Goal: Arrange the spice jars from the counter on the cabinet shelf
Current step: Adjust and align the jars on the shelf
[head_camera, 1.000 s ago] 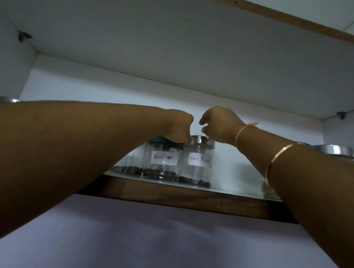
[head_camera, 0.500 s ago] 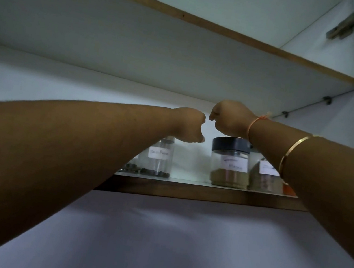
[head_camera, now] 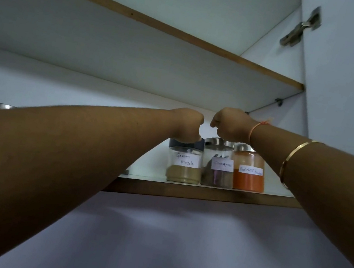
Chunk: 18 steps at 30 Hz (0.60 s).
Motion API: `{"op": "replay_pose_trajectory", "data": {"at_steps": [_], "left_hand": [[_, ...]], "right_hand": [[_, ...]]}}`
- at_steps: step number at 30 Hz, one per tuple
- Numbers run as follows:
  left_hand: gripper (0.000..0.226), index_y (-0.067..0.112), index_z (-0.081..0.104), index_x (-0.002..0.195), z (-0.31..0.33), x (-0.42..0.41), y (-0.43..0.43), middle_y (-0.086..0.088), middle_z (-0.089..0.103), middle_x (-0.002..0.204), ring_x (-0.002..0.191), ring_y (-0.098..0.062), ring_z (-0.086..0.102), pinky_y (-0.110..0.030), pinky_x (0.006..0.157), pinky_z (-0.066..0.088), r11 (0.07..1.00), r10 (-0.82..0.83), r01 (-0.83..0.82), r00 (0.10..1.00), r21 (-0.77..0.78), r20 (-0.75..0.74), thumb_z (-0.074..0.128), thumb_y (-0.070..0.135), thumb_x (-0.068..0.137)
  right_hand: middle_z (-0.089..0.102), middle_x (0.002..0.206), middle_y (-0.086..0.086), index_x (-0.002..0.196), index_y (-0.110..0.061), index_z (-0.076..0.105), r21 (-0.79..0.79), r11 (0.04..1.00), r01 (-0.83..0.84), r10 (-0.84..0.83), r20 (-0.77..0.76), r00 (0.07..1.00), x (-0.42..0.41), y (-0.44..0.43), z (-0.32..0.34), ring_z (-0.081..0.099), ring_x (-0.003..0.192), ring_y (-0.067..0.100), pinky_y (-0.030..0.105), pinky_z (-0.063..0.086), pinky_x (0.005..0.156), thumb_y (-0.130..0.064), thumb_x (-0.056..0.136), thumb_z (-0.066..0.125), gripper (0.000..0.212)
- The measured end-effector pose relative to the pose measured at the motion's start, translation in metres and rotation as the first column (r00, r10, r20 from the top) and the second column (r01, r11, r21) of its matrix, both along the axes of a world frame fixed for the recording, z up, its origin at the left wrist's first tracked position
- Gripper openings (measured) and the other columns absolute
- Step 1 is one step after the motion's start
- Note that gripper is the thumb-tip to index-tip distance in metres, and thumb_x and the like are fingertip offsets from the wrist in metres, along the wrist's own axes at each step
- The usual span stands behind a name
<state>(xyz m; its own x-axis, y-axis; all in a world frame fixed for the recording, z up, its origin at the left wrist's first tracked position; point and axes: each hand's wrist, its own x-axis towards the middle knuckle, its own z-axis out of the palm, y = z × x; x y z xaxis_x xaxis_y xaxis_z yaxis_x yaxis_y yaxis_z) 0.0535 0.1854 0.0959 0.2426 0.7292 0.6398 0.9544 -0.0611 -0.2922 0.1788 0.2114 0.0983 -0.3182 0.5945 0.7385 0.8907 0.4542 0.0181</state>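
Placing step: left hand (head_camera: 187,125) fingers clamp the garam masala jar (head_camera: 185,161) lid at centre frame; right hand (head_camera: 230,126) fingers curl over the cinnamon jar (head_camera: 218,163), grip unclear. Next, release gently.

Three labelled spice jars stand under the two hands: one black-lidded garam masala jar (head_camera: 184,163) beneath the left, one steel-lidded cinnamon jar (head_camera: 218,165) beneath the right, one red chilli powder jar (head_camera: 249,172) just rightward.
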Motion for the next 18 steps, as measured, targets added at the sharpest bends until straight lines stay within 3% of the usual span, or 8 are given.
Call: {"op": "replay_pose_trajectory", "data": {"at_steps": [8,13,18], "left_hand": [[0.048,0.005,0.046,0.134,-0.002,0.015,0.019,-0.012,0.053,0.133,0.12,-0.029,0.051,-0.039,0.101,0.043,0.993,0.101,-0.104,0.994,-0.049,-0.045,0.052,0.03,0.093],[0.038,0.002,0.06,0.117,0.001,0.014,0.028,-0.011,0.063,0.101,0.088,-0.025,0.056,-0.031,0.079,0.044,0.978,0.169,-0.178,0.982,-0.106,-0.086,0.055,0.029,0.091],[0.042,0.005,0.062,0.117,0.008,0.009,0.034,-0.012,0.064,0.113,0.09,-0.023,0.054,-0.028,0.074,0.039,0.971,0.213,-0.229,0.959,-0.073,-0.187,0.059,0.036,0.089]], "right_hand": [[0.062,0.125,0.02,0.121,0.004,0.061,-0.041,0.999,-0.008,0.01,0.043,0.999,0.019,0.022,-0.004,0.058,0.116,0.032,0.041,0.047,0.1,-0.001,0.091,0.046,0.034],[0.064,0.119,0.02,0.12,0.004,0.061,-0.076,0.997,0.0,0.006,0.07,0.998,0.019,0.04,-0.007,0.063,0.108,0.031,0.039,0.051,0.095,-0.012,0.093,0.051,0.032],[0.065,0.117,0.017,0.12,0.001,0.061,-0.05,0.999,-0.011,0.017,0.115,0.993,0.007,0.054,-0.009,0.062,0.106,0.03,0.038,0.051,0.094,-0.02,0.083,0.07,0.044]]}}
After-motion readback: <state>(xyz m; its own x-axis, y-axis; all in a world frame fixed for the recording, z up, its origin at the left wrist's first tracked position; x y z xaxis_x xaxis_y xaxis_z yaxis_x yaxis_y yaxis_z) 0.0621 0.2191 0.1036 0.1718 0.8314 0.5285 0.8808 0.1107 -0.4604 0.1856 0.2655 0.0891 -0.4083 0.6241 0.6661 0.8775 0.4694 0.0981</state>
